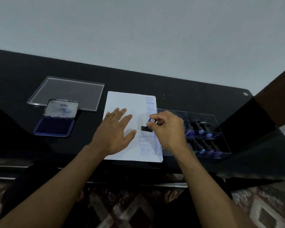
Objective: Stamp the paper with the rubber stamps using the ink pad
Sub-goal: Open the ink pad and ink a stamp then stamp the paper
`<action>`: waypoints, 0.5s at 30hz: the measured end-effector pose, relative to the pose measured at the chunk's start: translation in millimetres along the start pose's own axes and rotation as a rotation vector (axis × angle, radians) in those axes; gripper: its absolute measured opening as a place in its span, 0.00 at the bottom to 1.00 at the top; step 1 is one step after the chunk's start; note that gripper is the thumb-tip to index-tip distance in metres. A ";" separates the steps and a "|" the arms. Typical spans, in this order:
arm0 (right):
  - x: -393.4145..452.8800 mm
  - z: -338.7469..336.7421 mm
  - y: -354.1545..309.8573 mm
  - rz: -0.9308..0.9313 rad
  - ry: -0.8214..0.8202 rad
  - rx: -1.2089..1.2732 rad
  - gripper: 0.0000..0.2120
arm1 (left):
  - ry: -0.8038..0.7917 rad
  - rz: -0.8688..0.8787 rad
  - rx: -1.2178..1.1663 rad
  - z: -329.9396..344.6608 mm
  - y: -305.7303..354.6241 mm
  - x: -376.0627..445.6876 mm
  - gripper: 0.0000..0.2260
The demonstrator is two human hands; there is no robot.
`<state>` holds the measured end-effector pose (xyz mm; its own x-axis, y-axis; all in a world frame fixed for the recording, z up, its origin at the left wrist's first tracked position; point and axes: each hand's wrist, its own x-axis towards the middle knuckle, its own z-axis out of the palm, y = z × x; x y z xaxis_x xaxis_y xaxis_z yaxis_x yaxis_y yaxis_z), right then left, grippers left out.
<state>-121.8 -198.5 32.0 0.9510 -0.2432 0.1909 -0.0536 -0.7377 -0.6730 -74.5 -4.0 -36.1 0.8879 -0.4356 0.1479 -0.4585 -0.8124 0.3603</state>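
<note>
A rubber stamp (148, 125) is pinched by its blue-capped handle in the right hand (169, 129), and its black base is seen set down on the sheet of white paper (122, 99), in the gap between two groups of blue impressions. The paper is held flat on the black table (187, 89) by the left hand (115, 130), whose fingers are spread straight across the sheet at 9 o'clock from the stamp.

Several impressions are already carried along the sheet's right edge: "FRAGILE" is legible toward 12 o'clock from the stamp, and repeated "SAMPLE" marks are read, upside down, toward 6 o'clock. The left part of the sheet is left unstamped, so the work is judged to be well under way but not finished.

The ink pad (55, 126) is found open at 9 o'clock from the paper, well apart from it, with its lid (61, 108) raised behind the dark blue pad. A clear flat cover (69, 91) is laid just beyond it, toward 12 o'clock. At 3 o'clock from the paper, just beside its edge, a clear compartmented box (220, 129) is seen with further stamps (204, 129) stored inside; whether these have been used cannot be told.
</note>
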 end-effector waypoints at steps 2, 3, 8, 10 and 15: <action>1.6 0.4 1.8 0.004 -0.008 -0.010 0.11 | -0.011 0.000 0.016 3.7 0.1 4.7 0.33; 2.4 0.6 2.3 0.000 -0.013 -0.018 0.11 | -0.017 -0.003 0.026 5.7 -0.5 6.7 0.33; 6.6 3.9 1.3 -0.038 -0.024 -0.035 0.11 | -0.007 0.028 0.049 9.3 -6.9 11.5 0.31; 8.9 6.2 0.6 -0.050 -0.031 -0.052 0.11 | -0.011 0.031 0.066 10.6 -10.2 12.4 0.30; 12.4 12.8 0.7 -0.054 -0.055 -0.097 0.12 | -0.041 0.028 0.088 18.5 -16.7 12.8 0.31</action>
<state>-106.2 -193.9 24.8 0.9684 -0.1684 0.1840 -0.0282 -0.8068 -0.5901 -56.2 -3.2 -57.2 0.8733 -0.4725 0.1184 -0.4861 -0.8298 0.2740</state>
